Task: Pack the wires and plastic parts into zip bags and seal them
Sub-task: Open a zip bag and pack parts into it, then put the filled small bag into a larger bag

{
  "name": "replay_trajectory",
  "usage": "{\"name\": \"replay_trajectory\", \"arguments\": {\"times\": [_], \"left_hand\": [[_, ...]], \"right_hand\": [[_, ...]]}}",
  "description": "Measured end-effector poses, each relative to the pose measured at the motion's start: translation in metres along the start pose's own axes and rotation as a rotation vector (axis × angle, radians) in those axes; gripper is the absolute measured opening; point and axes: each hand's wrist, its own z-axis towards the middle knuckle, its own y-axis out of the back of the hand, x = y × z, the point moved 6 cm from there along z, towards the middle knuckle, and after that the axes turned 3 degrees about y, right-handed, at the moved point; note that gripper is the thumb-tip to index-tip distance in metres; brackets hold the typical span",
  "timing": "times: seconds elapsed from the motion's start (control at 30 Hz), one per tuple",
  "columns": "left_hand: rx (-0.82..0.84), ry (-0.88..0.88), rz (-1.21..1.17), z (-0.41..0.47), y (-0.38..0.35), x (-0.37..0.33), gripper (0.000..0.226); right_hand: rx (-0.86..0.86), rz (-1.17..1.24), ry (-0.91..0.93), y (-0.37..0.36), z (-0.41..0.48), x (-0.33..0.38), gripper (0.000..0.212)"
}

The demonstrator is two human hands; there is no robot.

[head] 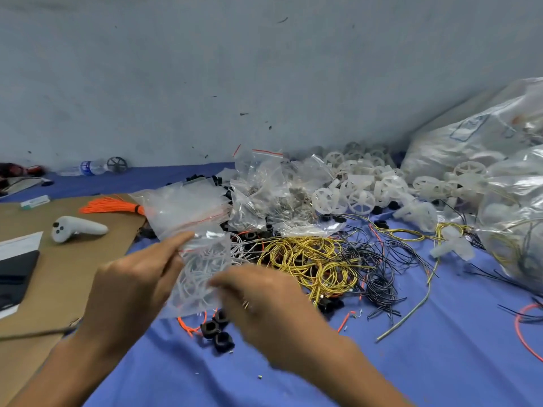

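My left hand pinches the upper edge of a clear zip bag that holds white wires. My right hand, blurred, grips the same bag's lower right side. Just behind it lies a stack of empty zip bags with red seal lines. A tangle of yellow wires and black wires spreads on the blue cloth to the right. Black plastic parts lie under the bag. White plastic wheels are heaped further back.
An orange wire bundle and a white controller rest on brown cardboard at left. Large filled plastic sacks stand at the right. A water bottle lies by the wall. More clear bags pile up at centre.
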Motion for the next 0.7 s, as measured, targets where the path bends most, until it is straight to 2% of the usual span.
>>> {"name": "replay_trajectory", "arguments": {"times": [0.07, 0.17, 0.3, 0.37, 0.47, 0.53, 0.6, 0.7], "left_hand": [[-0.047, 0.031, -0.001, 0.008, -0.006, 0.009, 0.04], [-0.084, 0.065, -0.046, 0.022, -0.024, 0.022, 0.037], [-0.088, 0.069, -0.134, 0.039, -0.057, 0.023, 0.037], [-0.051, 0.069, -0.187, 0.043, -0.075, 0.018, 0.037], [-0.012, 0.116, -0.271, 0.046, -0.097, 0.015, 0.037], [-0.01, 0.172, -0.333, 0.048, -0.107, 0.016, 0.036], [-0.022, 0.24, -0.398, 0.045, -0.112, 0.019, 0.035], [-0.041, 0.289, -0.476, 0.038, -0.113, 0.024, 0.035]], "right_hand": [[-0.017, -0.158, -0.149, 0.021, -0.001, -0.044, 0.023], [0.158, -0.393, -0.349, 0.029, 0.002, -0.112, 0.026], [0.444, -0.595, -0.264, -0.009, 0.006, -0.15, 0.033], [0.486, -0.676, -0.223, -0.024, 0.006, -0.155, 0.033], [0.421, -0.765, -0.142, -0.027, 0.011, -0.154, 0.023], [0.327, -0.714, -0.12, -0.018, 0.017, -0.15, 0.011], [0.18, -0.535, -0.204, 0.002, 0.024, -0.15, 0.004], [-0.083, -0.182, -0.403, 0.041, 0.033, -0.163, 0.007]]}}
